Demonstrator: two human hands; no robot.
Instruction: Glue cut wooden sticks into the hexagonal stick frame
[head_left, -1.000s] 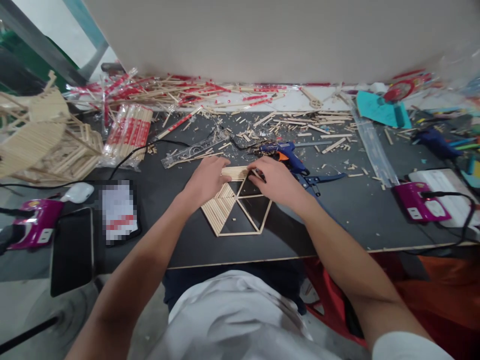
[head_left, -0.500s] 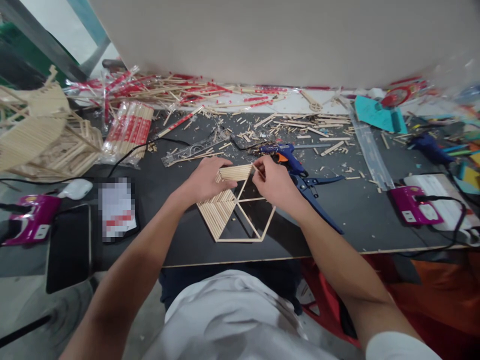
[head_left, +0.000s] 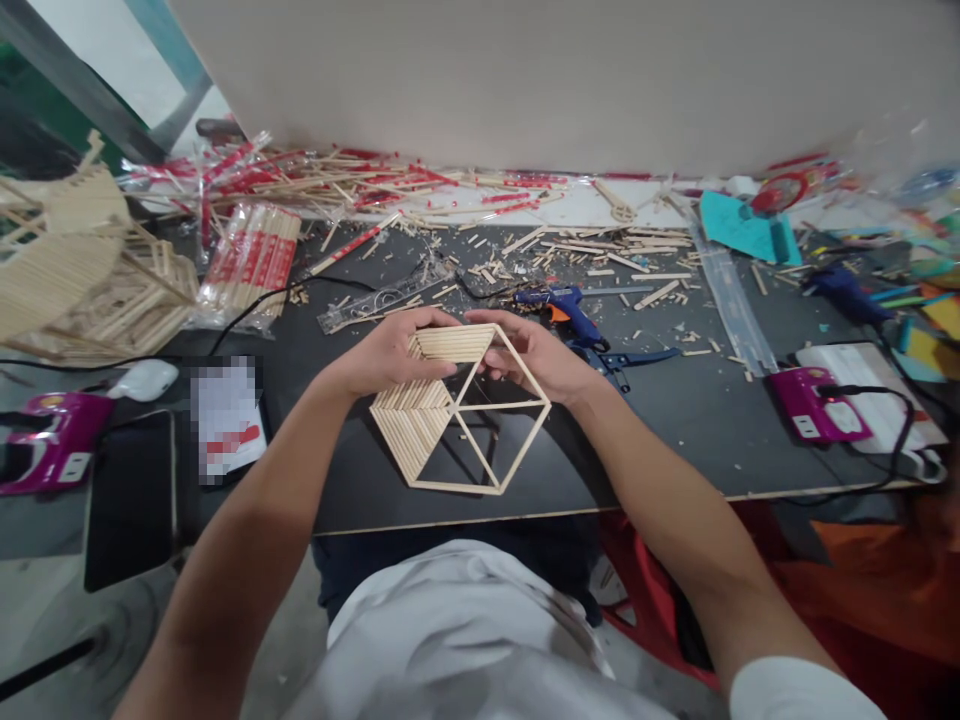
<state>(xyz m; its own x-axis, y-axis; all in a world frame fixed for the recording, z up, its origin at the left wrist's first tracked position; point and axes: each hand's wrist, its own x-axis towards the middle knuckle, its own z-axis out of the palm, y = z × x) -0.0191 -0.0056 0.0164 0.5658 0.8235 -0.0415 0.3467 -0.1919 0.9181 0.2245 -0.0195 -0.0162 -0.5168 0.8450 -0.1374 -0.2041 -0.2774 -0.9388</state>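
Note:
A hexagonal frame of thin wooden sticks [head_left: 411, 436] is held a little above the dark table, its near edge towards me. Spokes split it into triangles; those on the left and at the top are filled with rows of sticks, while the others are open. My left hand [head_left: 379, 352] is closed on the upper left side, thumb across the filled rows. My right hand [head_left: 561, 368] grips the upper right side from behind, some fingers showing through an open triangle. Beyond the frame lie a blue glue gun [head_left: 566, 305] and blue-handled cutters [head_left: 637, 358].
Cut stick pieces [head_left: 615, 245] litter the back of the table. Packed chopsticks [head_left: 251, 258] and a larger stick structure [head_left: 67, 270] stand left, near a phone [head_left: 131, 500] and a purple power adapter [head_left: 56, 440]. Another purple adapter [head_left: 817, 405] sits right.
The hexagonal frame has been raised and tilted, shifting slightly left. My right hand has gone from pinching at its top corner to holding behind its upper right side.

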